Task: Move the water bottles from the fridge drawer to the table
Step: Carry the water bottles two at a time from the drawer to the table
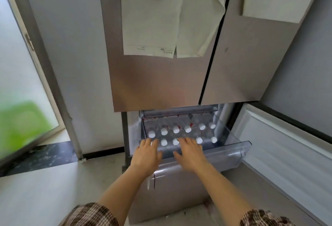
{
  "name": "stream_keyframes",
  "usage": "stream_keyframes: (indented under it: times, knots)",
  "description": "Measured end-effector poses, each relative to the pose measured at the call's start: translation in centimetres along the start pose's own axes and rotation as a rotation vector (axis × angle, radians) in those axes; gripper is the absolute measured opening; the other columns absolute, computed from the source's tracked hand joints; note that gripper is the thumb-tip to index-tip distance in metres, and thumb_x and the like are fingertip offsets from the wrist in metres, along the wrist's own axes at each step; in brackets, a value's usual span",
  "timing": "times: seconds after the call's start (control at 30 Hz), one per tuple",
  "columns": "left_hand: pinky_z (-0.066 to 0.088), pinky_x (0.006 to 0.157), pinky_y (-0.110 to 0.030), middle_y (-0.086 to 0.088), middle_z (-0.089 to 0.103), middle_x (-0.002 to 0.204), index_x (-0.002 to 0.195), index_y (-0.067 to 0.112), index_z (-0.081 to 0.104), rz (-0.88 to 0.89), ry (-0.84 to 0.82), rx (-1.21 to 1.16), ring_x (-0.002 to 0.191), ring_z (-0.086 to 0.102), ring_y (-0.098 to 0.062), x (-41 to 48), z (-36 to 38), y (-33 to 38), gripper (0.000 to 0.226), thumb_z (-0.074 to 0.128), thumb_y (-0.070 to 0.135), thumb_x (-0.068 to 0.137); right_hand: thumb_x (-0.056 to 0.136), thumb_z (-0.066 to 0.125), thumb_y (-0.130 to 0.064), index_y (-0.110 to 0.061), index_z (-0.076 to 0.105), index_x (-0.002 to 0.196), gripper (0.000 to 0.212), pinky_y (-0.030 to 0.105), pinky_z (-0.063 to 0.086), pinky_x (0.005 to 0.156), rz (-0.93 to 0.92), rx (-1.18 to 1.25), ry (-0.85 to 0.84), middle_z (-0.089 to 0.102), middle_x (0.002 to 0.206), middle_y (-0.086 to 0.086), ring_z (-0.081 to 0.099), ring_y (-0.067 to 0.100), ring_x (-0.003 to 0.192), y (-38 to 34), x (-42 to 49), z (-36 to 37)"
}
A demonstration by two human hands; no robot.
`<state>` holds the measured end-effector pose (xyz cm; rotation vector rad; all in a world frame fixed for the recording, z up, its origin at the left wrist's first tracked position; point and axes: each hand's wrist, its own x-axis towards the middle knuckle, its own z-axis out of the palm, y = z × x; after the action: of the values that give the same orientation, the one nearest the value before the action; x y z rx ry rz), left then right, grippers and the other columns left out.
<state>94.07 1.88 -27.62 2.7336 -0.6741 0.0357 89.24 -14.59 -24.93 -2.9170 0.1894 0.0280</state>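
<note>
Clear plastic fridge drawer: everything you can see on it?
The clear plastic fridge drawer is pulled out below the steel upper doors, its moulded front wall towards the camera. Inside stand two rows of clear water bottles with white caps, upright. The left hand and right hand reach over its front rim, fingers spread; contact unclear.

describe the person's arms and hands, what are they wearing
The left hand and right hand are bare: no gloves, and no watch or ring shows. The forearms are uncovered. The left sleeve and right sleeve, in a brown-and-cream checked-looking fabric, end near the elbows.
</note>
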Motion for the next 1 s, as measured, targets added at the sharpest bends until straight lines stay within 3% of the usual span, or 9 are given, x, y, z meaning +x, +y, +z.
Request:
stream_keyframes:
  times: [0.27, 0.43, 0.7, 0.87, 1.0]
  knots:
    - [0.026, 0.099, -0.044, -0.006, 0.04, 0.14, 0.143, 0.022, 0.026, -0.196, -0.104, 0.253, 0.126, 0.029, -0.029, 8.4, 4.0, -1.4, 0.058, 0.045, 0.037, 0.091, 0.093, 0.051, -0.029, -0.018, 0.032, 0.145, 0.057, 0.04, 0.039, 0.104, -0.133, 0.052, -0.146, 0.043, 0.142, 0.013, 0.041, 0.032, 0.129, 2.8, 11.2, 3.2]
    - [0.021, 0.106, -0.047, -0.006, 0.029, 0.151, 0.147, 0.025, 0.021, -0.256, -0.131, 0.333, 0.138, 0.018, -0.031, 12.2, 6.1, -2.8, 0.067, 0.051, 0.036, 0.088, 0.091, 0.053, -0.019, -0.022, 0.035, 0.141, 0.054, 0.041, 0.048, 0.094, -0.214, 0.177, -0.232, 0.048, 0.138, 0.012, 0.051, 0.032, 0.119, 3.2, 16.9, 5.5]
    - [0.019, 0.108, -0.048, -0.01, 0.029, 0.153, 0.147, 0.026, 0.026, -0.272, -0.169, 0.424, 0.144, 0.009, -0.032, 14.3, 7.6, -2.9, 0.061, 0.049, 0.031, 0.091, 0.09, 0.055, -0.015, -0.027, 0.041, 0.135, 0.048, 0.035, 0.043, 0.097, -0.227, 0.312, -0.326, 0.047, 0.138, 0.004, 0.049, 0.027, 0.123, 3.7, 20.0, 8.1]
    - [0.021, 0.105, -0.05, -0.01, 0.038, 0.148, 0.143, 0.026, 0.035, -0.283, -0.167, 0.446, 0.141, 0.013, -0.033, 14.5, 7.1, -2.4, 0.053, 0.046, 0.018, 0.092, 0.088, 0.054, -0.011, -0.023, 0.05, 0.128, 0.042, 0.034, 0.048, 0.092, -0.242, 0.363, -0.291, 0.056, 0.125, 0.006, 0.053, 0.026, 0.113, 3.9, 19.7, 8.0]
    - [0.022, 0.099, -0.05, -0.009, 0.048, 0.137, 0.135, 0.033, 0.038, -0.25, -0.113, 0.427, 0.132, 0.024, -0.034, 12.6, 6.3, -1.9, 0.056, 0.06, 0.021, 0.084, 0.086, 0.052, -0.005, -0.021, 0.056, 0.117, 0.035, 0.039, 0.052, 0.087, -0.282, 0.387, -0.293, 0.061, 0.117, 0.008, 0.058, 0.027, 0.104, 4.6, 18.3, 7.0]
